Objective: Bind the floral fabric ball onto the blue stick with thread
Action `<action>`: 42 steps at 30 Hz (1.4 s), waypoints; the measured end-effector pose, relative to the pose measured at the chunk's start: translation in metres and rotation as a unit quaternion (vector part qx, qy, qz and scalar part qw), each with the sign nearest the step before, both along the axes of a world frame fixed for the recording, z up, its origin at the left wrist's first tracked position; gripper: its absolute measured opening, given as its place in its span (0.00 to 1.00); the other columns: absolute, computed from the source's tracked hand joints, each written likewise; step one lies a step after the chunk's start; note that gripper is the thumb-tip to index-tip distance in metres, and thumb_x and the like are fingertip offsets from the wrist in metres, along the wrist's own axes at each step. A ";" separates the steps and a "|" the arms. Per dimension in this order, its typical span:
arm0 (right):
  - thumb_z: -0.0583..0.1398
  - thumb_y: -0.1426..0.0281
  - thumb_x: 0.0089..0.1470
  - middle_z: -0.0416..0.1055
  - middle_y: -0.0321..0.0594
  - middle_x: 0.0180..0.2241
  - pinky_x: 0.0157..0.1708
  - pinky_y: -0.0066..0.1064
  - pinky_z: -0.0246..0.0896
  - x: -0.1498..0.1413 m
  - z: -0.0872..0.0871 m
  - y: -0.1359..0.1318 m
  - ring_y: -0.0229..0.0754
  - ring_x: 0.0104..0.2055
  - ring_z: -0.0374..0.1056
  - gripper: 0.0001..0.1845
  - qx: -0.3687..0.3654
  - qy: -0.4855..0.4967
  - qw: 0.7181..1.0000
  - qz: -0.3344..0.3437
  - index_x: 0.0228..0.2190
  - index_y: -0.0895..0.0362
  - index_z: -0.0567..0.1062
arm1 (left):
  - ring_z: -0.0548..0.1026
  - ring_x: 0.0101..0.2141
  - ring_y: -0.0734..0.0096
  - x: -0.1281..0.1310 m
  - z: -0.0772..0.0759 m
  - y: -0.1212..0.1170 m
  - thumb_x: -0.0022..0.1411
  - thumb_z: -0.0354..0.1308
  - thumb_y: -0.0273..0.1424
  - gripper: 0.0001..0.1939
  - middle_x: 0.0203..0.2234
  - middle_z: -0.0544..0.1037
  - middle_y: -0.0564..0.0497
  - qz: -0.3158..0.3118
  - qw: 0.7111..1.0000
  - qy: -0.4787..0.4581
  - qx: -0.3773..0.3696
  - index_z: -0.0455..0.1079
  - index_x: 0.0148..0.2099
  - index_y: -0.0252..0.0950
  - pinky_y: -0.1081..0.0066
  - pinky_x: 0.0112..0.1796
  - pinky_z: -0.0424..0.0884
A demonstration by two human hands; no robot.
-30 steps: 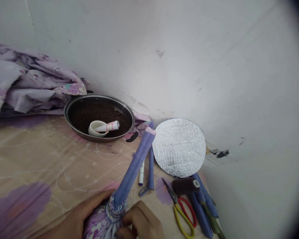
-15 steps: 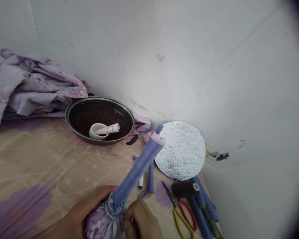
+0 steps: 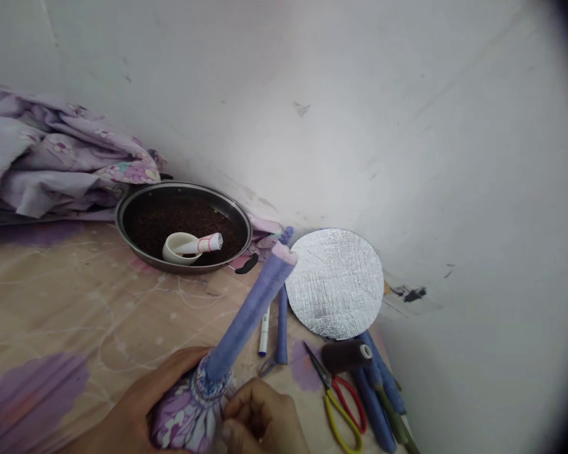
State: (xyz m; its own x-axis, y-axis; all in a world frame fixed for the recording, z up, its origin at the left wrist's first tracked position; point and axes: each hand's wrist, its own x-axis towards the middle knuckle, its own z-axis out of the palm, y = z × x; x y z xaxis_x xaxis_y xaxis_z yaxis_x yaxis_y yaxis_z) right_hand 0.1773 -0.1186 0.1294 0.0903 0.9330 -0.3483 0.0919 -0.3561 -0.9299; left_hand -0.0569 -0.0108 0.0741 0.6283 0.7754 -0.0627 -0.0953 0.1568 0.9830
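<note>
My left hand (image 3: 144, 394) wraps around a gathered bundle of purple floral cloth (image 3: 177, 416) from its left side. A slanted tube wound in violet thread (image 3: 250, 312) rises out of the bundle, with a pale pink rim at its top end. Round the tube's foot runs a patterned blue-and-white band (image 3: 211, 380). At the bundle's right side my right hand (image 3: 267, 413) is closed in a pinch close against the gathered cloth. What its fingertips hold is too small and blurred to make out.
Behind stands a dark pan (image 3: 184, 195) holding brown grains and a white cup (image 3: 180, 249) with a paper roll. A silver foil disc (image 3: 336, 284) leans on the wall. Scissors (image 3: 334, 391), a dark thread spool (image 3: 346, 356), a marker (image 3: 264, 334) and wrapped tubes (image 3: 376, 403) lie to the right.
The bundle and its tube have shifted slightly left in view, as has the whole scene a little. My right hand's pinch has moved slightly down and left, still beside the cloth.
</note>
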 end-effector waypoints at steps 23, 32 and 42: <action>0.71 0.17 0.57 0.72 0.27 0.27 0.21 0.24 0.50 0.012 0.015 0.007 0.30 0.19 0.56 0.48 -0.062 0.107 0.985 0.125 0.39 0.46 0.66 | 0.89 0.68 0.33 0.007 0.009 0.001 0.43 0.90 0.52 0.50 0.68 0.94 0.51 0.104 0.990 0.048 0.076 0.89 0.71 0.56 0.55 0.72 0.86; 0.79 0.23 0.51 0.69 0.26 0.24 0.21 0.24 0.46 -0.007 0.011 0.012 0.30 0.18 0.56 0.46 -0.063 0.168 0.973 0.148 0.37 0.48 0.71 | 0.85 0.72 0.26 0.008 0.022 0.008 0.45 0.89 0.48 0.49 0.72 0.92 0.46 0.122 0.987 0.079 0.063 0.89 0.71 0.51 0.47 0.77 0.80; 0.77 0.23 0.57 0.78 0.35 0.27 0.27 0.25 0.56 -0.007 0.002 0.005 0.34 0.23 0.64 0.45 -0.034 0.179 0.981 0.066 0.40 0.52 0.79 | 0.88 0.65 0.30 0.011 0.017 0.006 0.38 0.93 0.52 0.48 0.64 0.96 0.51 0.123 0.989 0.040 0.068 0.94 0.65 0.55 0.56 0.71 0.85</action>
